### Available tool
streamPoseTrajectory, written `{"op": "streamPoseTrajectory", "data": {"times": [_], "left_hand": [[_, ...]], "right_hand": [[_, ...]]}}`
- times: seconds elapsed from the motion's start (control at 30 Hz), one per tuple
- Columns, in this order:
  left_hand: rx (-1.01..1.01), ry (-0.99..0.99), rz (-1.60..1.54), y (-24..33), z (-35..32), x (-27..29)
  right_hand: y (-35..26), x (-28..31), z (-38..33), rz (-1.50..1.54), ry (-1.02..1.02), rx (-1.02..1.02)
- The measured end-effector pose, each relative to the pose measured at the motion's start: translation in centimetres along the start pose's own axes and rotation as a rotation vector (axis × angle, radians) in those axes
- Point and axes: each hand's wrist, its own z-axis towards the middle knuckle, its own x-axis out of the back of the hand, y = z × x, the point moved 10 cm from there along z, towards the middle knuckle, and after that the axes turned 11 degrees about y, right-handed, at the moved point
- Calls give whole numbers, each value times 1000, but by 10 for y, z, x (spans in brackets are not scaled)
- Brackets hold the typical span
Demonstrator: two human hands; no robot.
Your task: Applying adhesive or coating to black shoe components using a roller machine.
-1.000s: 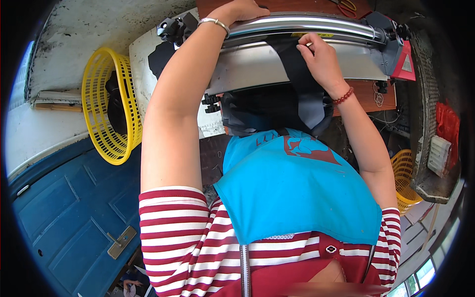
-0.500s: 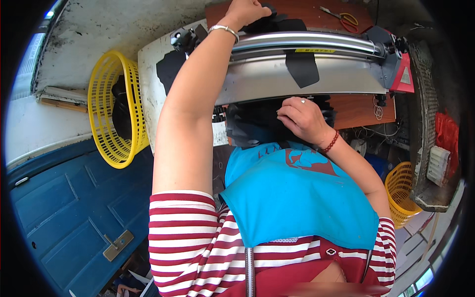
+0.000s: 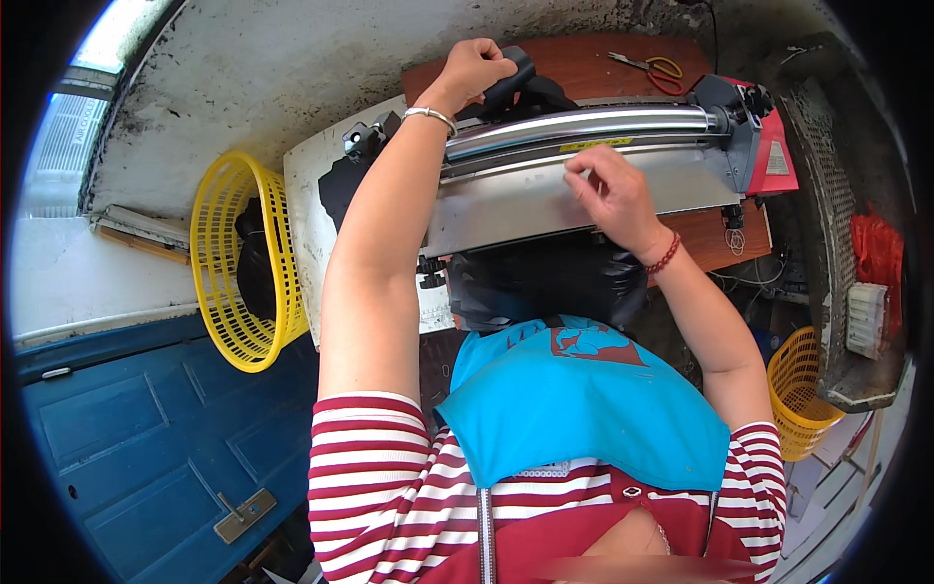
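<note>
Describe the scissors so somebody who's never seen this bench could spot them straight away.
Start at the long silver machine lying across the wooden bench. Look past its shiny roller to the bare brown board at the far edge, right of the left hand. The scissors lie flat there, alone, the only thing with orange-yellow loop handles and thin metal blades.

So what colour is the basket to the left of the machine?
Yellow: the open-weave plastic basket beside the metal machine, shown in the head view.

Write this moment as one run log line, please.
left hand: grips black handle | right hand: fingertips on metal machine plate | scissors: on bench
</note>
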Motion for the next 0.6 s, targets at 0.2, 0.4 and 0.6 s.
{"op": "streamPoseTrajectory", "data": {"times": [0.2,0.4,0.6], "left_hand": [[4,-87,87,0,-3,-12],[-1,-88,108,-4,-2,-12],[5,-26,100,-13,8,-5]], "right_hand": [[91,-13,101,-184,-135,-130],[203,-85,102,-366,-715,-477],[207,-101,106,-297,-821,-431]]}}
